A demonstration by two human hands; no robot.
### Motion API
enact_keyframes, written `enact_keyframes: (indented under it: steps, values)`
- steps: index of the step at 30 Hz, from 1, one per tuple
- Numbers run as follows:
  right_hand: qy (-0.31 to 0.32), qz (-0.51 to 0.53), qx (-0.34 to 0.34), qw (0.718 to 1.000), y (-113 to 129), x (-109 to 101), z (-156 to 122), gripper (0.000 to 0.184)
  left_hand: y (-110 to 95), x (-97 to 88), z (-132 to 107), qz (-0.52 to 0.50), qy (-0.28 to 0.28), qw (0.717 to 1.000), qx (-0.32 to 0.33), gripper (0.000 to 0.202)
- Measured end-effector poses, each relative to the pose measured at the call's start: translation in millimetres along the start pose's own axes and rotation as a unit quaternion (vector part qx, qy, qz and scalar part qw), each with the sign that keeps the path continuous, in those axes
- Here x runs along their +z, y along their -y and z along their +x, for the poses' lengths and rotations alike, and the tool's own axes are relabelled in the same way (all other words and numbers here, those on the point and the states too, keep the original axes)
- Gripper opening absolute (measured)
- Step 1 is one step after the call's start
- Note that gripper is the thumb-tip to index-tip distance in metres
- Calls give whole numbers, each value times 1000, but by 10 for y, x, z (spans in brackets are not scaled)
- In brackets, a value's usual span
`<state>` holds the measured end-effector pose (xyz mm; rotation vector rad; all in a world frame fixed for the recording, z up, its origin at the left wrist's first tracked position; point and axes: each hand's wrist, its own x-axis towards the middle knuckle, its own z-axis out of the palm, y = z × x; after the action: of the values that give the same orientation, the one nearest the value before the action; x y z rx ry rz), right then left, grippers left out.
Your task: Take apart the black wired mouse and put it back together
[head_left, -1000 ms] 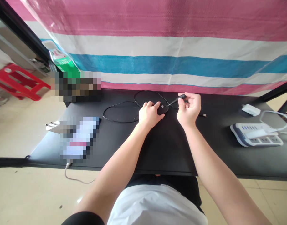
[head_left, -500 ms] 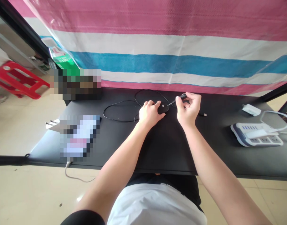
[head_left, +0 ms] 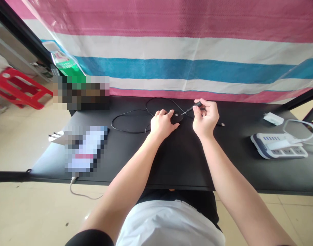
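My left hand (head_left: 162,124) is closed around a small black wired mouse (head_left: 176,118) lying on the black tabletop, thumb at its near side and fingers at its far side. A pale round spot shows on the mouse's upward face. In my right hand (head_left: 206,116) is a screwdriver (head_left: 190,109) with a dark handle, pinched between thumb and fingers. It slants down to the left, its thin metal shaft meeting the mouse's right end; the exact contact at the tip is too small to make out. The mouse's black cable (head_left: 125,131) loops out behind my left hand.
A USB plug (head_left: 222,124) lies right of my right hand. Farther right are a white charger (head_left: 273,119) and a power strip (head_left: 279,155) with a plugged-in cable. At left are a blurred phone (head_left: 87,150), another charger (head_left: 56,136) and a green-labelled bottle (head_left: 70,70). A striped sheet (head_left: 171,71) hangs behind.
The fingers of my right hand have shifted slightly on the screwdriver handle. My left hand keeps its hold on the mouse. The whole view has moved a little.
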<state>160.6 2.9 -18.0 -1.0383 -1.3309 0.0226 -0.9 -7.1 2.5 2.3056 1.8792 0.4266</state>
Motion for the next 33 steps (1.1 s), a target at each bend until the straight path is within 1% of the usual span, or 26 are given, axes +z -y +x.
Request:
enact_keyframes:
  steps: [5, 8, 10, 14, 16, 23, 28, 33]
  values:
    - [35, 32, 15, 999, -20, -1, -12, 27, 7, 14, 2, 1, -3, 1000, 2, 61]
    - [47, 28, 14, 998, -30, 8, -13, 30, 8, 10, 2, 2, -4, 1000, 1, 61]
    - [41, 19, 11, 999, -34, 14, -7, 31, 6, 1, -1, 3, -2, 1000, 3, 61]
    - [-10, -11, 11, 1000, -31, 8, 14, 30, 6, -8, -4, 4, 2, 1000, 5, 60]
    - [-24, -19, 18, 999, -25, -2, 24, 29, 10, -1, -3, 4, 1, 1000, 5, 61]
    - [-22, 31, 36, 999, -2, 12, 4, 31, 10, 10, 4, 4, 0, 1000, 3, 59]
    - [-5, 52, 13, 999, -37, 44, -22, 26, 4, 0, -2, 4, -3, 1000, 4, 58]
    - [18, 45, 3, 999, -59, 41, -44, 27, 5, -4, -7, 4, -5, 1000, 4, 59]
